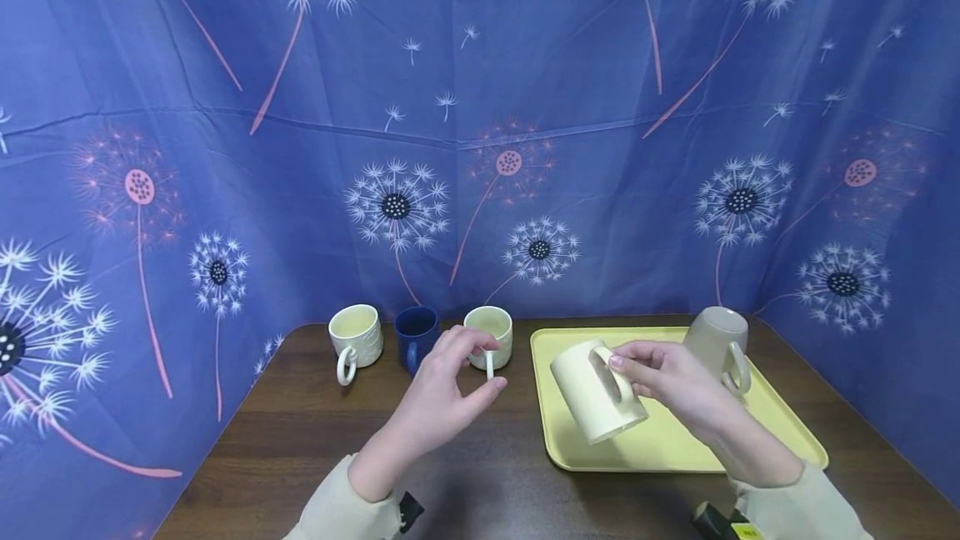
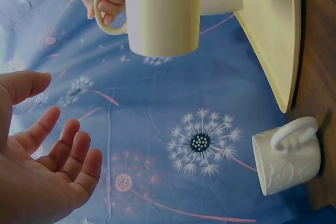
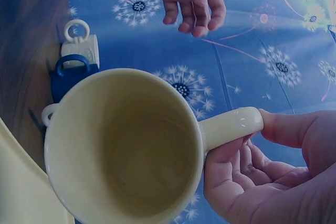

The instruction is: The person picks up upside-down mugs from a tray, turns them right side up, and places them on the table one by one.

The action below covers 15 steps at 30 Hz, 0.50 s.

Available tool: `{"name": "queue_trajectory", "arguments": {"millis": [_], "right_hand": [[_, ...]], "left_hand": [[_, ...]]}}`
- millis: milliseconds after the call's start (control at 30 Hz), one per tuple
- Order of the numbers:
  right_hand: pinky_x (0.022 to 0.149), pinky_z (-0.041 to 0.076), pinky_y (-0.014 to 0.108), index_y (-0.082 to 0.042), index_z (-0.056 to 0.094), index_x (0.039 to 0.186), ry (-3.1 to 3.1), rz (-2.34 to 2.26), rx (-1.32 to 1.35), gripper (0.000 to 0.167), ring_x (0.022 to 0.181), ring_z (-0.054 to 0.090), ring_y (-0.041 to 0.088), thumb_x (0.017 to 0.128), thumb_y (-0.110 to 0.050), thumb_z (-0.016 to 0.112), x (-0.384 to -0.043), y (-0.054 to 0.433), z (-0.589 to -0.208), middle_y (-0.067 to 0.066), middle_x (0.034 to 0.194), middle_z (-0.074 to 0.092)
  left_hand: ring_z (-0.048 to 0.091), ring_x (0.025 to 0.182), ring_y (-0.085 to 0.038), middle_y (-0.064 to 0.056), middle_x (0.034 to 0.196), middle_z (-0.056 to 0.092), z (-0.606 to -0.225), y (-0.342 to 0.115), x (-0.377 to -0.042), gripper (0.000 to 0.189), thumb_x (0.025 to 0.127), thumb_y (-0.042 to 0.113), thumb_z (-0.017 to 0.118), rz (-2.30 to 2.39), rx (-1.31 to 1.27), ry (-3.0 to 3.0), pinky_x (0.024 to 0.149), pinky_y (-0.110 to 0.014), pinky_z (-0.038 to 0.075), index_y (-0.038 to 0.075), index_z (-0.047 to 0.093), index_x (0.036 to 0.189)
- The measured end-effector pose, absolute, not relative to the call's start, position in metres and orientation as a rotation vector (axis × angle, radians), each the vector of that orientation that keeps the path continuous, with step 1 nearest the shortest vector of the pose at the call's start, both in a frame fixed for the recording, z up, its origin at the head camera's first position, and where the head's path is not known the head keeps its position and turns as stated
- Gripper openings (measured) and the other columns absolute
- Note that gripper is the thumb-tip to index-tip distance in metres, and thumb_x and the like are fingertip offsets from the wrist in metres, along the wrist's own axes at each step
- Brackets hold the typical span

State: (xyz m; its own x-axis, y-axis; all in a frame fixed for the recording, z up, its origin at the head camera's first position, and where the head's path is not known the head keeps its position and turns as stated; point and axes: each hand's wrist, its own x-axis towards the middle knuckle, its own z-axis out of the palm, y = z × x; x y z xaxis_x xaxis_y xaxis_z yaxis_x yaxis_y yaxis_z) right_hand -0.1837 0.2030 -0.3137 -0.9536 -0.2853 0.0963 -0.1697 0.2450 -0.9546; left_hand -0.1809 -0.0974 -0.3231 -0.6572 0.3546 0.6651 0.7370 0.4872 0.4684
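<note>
My right hand [image 1: 667, 373] pinches the handle of a pale yellow mug [image 1: 592, 394] between thumb and fingers. The mug hangs tilted over the left part of the yellow tray [image 1: 558, 448], and its hollow inside faces the right wrist camera. In the left wrist view, my left hand [image 2: 50, 166] holds nothing, its fingers loosely bent and spread from the thumb. From the head, that left hand [image 1: 442, 394] overlaps a pale green mug [image 1: 498, 325] at the back of the table. A grey mug [image 1: 708, 340] stands upside down on the tray's back right, partly behind my right hand.
Left of the green mug, a dark blue mug [image 1: 415, 327] and a whitish embossed mug [image 1: 363, 340] stand upright in a row along the back edge of the brown wooden table [image 1: 300, 432]. A blue dandelion-print cloth [image 1: 480, 65] hangs behind and on both sides.
</note>
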Motion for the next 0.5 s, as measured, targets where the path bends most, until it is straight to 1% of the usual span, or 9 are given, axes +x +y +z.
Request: {"name": "queue_trajectory", "arguments": {"millis": [133,333,500], "right_hand": [[0.078,0.05,0.027,0.017,0.055,0.111,2.403,-1.774,-0.472,0.036,0.083,0.06,0.005,0.093,-0.015,0.057,-0.183,0.199,-0.314,-0.001,0.092,0.066],[0.079,0.051,0.028,0.016,0.056,0.113,2.363,-1.717,-0.584,0.038,0.082,0.062,0.008,0.094,-0.017,0.056,-0.182,0.194,-0.313,0.008,0.095,0.067],[0.071,0.05,0.026,0.014,0.059,0.112,2.34,-1.678,-0.694,0.033,0.081,0.061,0.008,0.095,-0.015,0.055,-0.18,0.191,-0.312,0.005,0.092,0.067]], "left_hand": [[0.052,0.098,-0.01,0.008,0.107,0.058,-0.322,-0.091,-0.181,0.035,0.078,0.021,0.075,-1.044,-0.914,-2.26,0.082,-0.028,0.046,0.017,0.059,0.11],[0.052,0.103,-0.01,0.004,0.109,0.057,-0.32,-0.082,-0.18,0.039,0.078,0.019,0.076,-1.066,-0.954,-2.287,0.088,-0.03,0.046,0.014,0.059,0.113],[0.052,0.105,-0.009,0.004,0.111,0.057,-0.322,-0.074,-0.182,0.039,0.078,0.018,0.076,-1.053,-1.013,-2.284,0.091,-0.028,0.045,0.012,0.059,0.113]]}}
